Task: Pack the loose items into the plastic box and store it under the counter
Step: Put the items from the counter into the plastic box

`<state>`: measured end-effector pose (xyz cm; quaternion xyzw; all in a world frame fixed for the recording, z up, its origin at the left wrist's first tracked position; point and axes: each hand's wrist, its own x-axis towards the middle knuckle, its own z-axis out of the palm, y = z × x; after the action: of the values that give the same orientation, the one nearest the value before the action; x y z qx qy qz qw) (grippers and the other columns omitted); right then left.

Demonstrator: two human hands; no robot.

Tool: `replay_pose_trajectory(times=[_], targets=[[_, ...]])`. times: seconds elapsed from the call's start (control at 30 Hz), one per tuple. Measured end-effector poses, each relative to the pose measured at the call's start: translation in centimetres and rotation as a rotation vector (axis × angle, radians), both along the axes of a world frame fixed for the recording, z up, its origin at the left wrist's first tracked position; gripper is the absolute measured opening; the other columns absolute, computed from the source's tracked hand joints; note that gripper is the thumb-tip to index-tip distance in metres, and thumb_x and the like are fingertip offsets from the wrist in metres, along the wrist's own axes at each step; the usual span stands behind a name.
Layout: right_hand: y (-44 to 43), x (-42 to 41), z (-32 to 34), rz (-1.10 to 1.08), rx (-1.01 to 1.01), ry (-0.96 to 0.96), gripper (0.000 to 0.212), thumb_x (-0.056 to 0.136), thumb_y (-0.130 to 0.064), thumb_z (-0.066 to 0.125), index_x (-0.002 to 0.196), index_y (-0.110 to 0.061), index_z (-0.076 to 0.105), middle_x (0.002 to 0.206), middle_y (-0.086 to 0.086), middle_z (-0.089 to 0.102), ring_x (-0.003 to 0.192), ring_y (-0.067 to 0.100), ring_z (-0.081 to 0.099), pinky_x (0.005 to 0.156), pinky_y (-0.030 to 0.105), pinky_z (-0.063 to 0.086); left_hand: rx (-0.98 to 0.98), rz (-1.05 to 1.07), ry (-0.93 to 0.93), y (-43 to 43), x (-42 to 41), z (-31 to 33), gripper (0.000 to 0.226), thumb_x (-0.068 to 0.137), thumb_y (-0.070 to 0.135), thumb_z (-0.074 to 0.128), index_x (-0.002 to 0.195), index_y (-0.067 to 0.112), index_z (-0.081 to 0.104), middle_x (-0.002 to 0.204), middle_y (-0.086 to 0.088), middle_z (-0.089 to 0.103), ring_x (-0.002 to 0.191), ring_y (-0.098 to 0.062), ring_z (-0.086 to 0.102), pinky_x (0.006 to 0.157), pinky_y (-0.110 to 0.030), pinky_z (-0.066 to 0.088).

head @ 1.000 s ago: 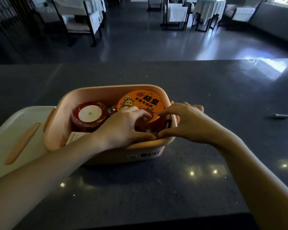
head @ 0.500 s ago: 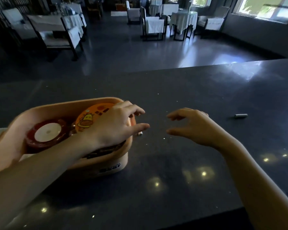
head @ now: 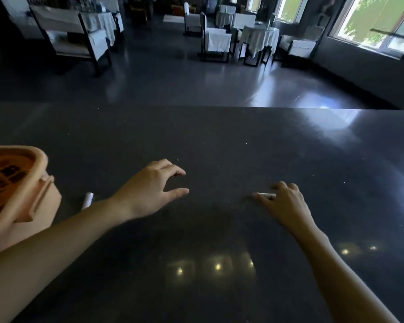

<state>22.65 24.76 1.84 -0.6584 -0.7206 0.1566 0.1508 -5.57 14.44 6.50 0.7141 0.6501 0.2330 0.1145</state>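
- Two hands work low over the dark counter [head: 219, 141]. The right hand [head: 287, 203] has its fingertips curled in a narrow pinch on a small white stick [head: 267, 195] lying flat on the surface. Cannot tell whether it is lifted yet.
- The left hand [head: 152, 190] holds nothing and hovers mid-counter, thumb and forefinger spread wide.
- A second white stick [head: 88, 200] lies just beside the box, with the left forearm close to it.
- The box [head: 40, 201] is peach plastic and sits at the left edge of view, partly cut off and well apart from the right hand.
- Risk: the stick is thin and the counter glossy, so a shallow pinch could send it skidding or rolling away.
- Risk: the left forearm could knock the second white stick, or the stick could simply be missed.
- Writing: the orange lid [head: 7, 173] inside the box carries dark characters, too blurred to read. No other label is legible.
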Motion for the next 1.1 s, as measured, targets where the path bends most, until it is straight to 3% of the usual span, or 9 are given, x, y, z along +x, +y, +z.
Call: replay_pose_trajectory(times=[0.17, 0.33, 0.53, 0.67, 0.77, 1.0, 1.1], targets=[[3.4, 1.5, -3.1, -0.042, -0.095, -0.052, 0.075, 0.071, -0.068, 0.06, 0.113, -0.007, 0.048, 0.114, 0.019, 0.045, 0.111, 0.039, 0.044, 0.081, 0.04, 0.041, -0.046, 0.09, 0.067, 1.1, -0.4, -2.4, 0.045, 0.078, 0.048, 0.063, 0.116, 0.024, 0.057, 0.112, 0.011, 0.049, 0.109, -0.008, 0.044, 0.092, -0.024, 0.036], [4.9, -0.8, -3.9, 0.109, -0.103, 0.042, 0.051, 0.075, -0.041, 0.069, 0.111, -0.008, 0.056, 0.113, 0.016, 0.051, 0.11, 0.034, 0.045, 0.088, 0.036, 0.041, -0.211, 0.285, 0.117, 0.6, -4.8, -3.6, 0.069, 0.071, 0.046, 0.072, 0.131, 0.022, 0.047, 0.136, 0.001, 0.036, 0.129, -0.019, 0.031, 0.106, -0.031, 0.026], [3.9, -7.8, -2.2, 0.396, -0.139, 0.195, 0.05, 0.073, -0.025, 0.071, 0.119, -0.019, 0.055, 0.11, 0.004, 0.05, 0.113, 0.026, 0.047, 0.087, 0.025, 0.036, -0.512, 0.549, 0.117, -2.3, -10.3, -4.8, 0.095, 0.069, 0.042, 0.077, 0.144, 0.023, 0.023, 0.154, -0.006, 0.009, 0.141, -0.026, 0.016, 0.114, -0.039, 0.02], [2.5, -11.7, -0.9, 0.586, -0.136, 0.238, 0.052, 0.074, -0.025, 0.074, 0.121, -0.023, 0.052, 0.11, -0.005, 0.046, 0.108, 0.016, 0.049, 0.086, 0.022, 0.036, -0.635, 0.612, 0.162, -2.3, -11.5, -5.4, 0.093, 0.073, 0.036, 0.075, 0.145, 0.019, 0.019, 0.152, -0.01, 0.02, 0.138, -0.028, 0.026, 0.11, -0.039, 0.028], [1.6, -13.8, -0.2, 0.678, -0.159, 0.28, 0.056, 0.073, -0.027, 0.076, 0.122, -0.026, 0.05, 0.112, -0.009, 0.046, 0.104, 0.006, 0.046, 0.085, 0.019, 0.035, -0.671, 0.654, 0.193, -2.0, -11.6, -5.5, 0.086, 0.075, 0.033, 0.074, 0.143, 0.016, 0.026, 0.149, -0.009, 0.028, 0.133, -0.027, 0.035, 0.104, -0.037, 0.035], [0.3, -15.7, 1.1, 0.74, -0.184, 0.36, 0.058, 0.072, -0.027, 0.077, 0.122, -0.028, 0.049, 0.118, -0.008, 0.05, 0.105, 0.005, 0.049, 0.081, 0.015, 0.035, -0.629, 0.567, 0.333, -2.2, -11.0, -5.3, 0.061, 0.079, 0.015, 0.07, 0.135, 0.015, 0.045, 0.135, -0.008, 0.043, 0.121, -0.026, 0.047, 0.097, -0.031, 0.039], [-0.3, -15.9, 1.8, 0.768, -0.175, 0.378, 0.058, 0.071, -0.027, 0.077, 0.122, -0.029, 0.048, 0.119, -0.007, 0.051, 0.106, 0.005, 0.05, 0.081, 0.015, 0.035, -0.525, 0.571, 0.289, -2.9, -10.5, -5.0, 0.05, 0.082, 0.014, 0.067, 0.129, 0.014, 0.051, 0.128, -0.009, 0.051, 0.115, -0.024, 0.052, 0.094, -0.028, 0.04]])
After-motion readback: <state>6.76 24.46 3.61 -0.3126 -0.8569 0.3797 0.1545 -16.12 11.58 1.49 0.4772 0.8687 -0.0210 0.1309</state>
